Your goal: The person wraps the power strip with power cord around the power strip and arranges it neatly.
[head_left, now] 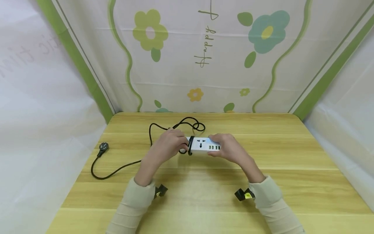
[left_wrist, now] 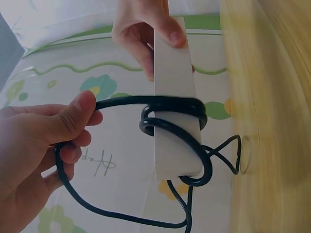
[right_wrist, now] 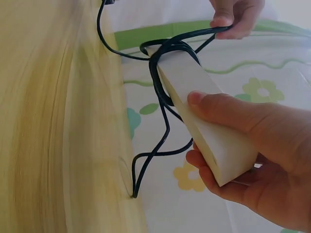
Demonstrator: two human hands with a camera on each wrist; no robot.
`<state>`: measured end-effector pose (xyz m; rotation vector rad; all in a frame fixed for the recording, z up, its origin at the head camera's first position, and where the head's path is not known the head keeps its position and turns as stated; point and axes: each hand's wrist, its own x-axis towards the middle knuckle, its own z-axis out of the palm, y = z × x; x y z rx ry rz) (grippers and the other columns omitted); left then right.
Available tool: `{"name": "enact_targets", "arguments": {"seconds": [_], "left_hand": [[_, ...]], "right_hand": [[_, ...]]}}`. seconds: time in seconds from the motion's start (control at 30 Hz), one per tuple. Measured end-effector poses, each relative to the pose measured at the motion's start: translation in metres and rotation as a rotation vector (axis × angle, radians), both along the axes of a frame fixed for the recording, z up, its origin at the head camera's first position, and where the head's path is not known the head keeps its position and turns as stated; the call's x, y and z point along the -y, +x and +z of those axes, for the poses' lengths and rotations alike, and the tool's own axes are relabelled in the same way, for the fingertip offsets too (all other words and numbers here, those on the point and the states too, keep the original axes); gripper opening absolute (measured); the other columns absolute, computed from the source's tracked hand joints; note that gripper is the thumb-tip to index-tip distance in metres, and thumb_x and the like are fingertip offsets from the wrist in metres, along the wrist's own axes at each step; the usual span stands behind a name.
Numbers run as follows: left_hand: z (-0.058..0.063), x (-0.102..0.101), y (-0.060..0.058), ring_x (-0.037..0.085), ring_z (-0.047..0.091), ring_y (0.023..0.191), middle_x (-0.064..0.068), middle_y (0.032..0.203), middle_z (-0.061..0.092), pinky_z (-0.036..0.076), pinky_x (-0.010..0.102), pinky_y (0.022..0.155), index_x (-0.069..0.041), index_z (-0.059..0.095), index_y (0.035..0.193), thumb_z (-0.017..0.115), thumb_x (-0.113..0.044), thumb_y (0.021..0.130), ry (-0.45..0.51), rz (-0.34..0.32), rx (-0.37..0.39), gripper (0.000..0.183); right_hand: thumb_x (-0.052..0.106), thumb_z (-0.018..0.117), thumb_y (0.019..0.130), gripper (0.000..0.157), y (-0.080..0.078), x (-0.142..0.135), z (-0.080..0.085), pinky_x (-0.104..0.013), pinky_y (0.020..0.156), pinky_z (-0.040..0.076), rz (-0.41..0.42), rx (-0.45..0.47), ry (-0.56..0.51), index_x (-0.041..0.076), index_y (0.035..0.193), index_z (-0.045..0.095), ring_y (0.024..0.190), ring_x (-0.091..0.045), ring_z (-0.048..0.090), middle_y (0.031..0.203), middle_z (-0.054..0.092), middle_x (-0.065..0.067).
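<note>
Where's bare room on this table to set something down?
The table is bare from the right hand to its right edge, and between the wrist cameras. Crowded: around the power strip, left hand and looped cord, leftward to the plug.

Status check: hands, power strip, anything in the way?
Left hand pinching black cord, right hand gripping white power strip. Cord looped around strip. Plug on table, to the left; nothing visibly in the way.
</note>
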<state>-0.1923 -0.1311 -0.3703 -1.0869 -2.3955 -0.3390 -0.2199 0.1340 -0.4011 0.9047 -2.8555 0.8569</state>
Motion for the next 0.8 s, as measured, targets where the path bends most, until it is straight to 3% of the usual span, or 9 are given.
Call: {"name": "enact_targets", "arguments": {"seconds": [0.3,0.4,0.6,0.67,0.8], "left_hand": [[0.003,0.011,-0.006,0.008,0.063,0.078,-0.009,0.081,0.071,0.046,0.030,0.081,-0.017,0.076,0.081,0.082,-0.023,0.078,0.049,-0.162,0.045,0.009],[0.004,0.017,-0.010,0.008,0.064,0.079,-0.007,0.082,0.072,0.045,0.031,0.081,-0.015,0.076,0.084,0.078,-0.018,0.081,0.143,-0.264,0.119,0.004],[0.001,0.022,-0.018,0.010,0.065,0.077,0.003,0.086,0.073,0.053,0.025,0.073,-0.005,0.074,0.091,0.067,-0.006,0.090,0.347,-0.517,0.311,0.007],[-0.001,0.022,-0.021,0.012,0.066,0.077,0.006,0.087,0.073,0.055,0.025,0.070,-0.002,0.073,0.092,0.063,-0.007,0.092,0.382,-0.553,0.375,0.011],[-0.008,0.024,-0.024,0.014,0.066,0.077,0.012,0.088,0.072,0.056,0.026,0.070,0.002,0.073,0.093,0.060,-0.006,0.093,0.439,-0.555,0.474,0.015]], "right_hand": [[0.027,0.089,0.075,0.060,0.016,0.007,0.011,-0.021,0.069,0.053,0.200,-0.025,0.045,0.001,0.125,0.068,0.090,-0.015,0.067,0.117,0.073,-0.012],[0.028,0.089,0.075,0.061,0.022,0.005,0.021,-0.021,0.070,0.052,0.270,-0.010,-0.025,0.001,0.125,0.068,0.092,-0.016,0.067,0.119,0.072,-0.012],[0.024,0.091,0.072,0.058,0.029,-0.002,0.031,-0.023,0.067,0.053,0.342,0.005,-0.186,0.005,0.123,0.071,0.087,-0.011,0.066,0.114,0.074,-0.008],[0.023,0.092,0.071,0.057,0.029,-0.003,0.031,-0.023,0.066,0.053,0.356,0.002,-0.222,0.006,0.122,0.071,0.084,-0.009,0.065,0.112,0.075,-0.007],[0.022,0.092,0.071,0.054,0.028,-0.004,0.032,-0.024,0.062,0.053,0.370,0.040,-0.290,0.007,0.120,0.072,0.079,-0.008,0.064,0.108,0.076,-0.006]]}}
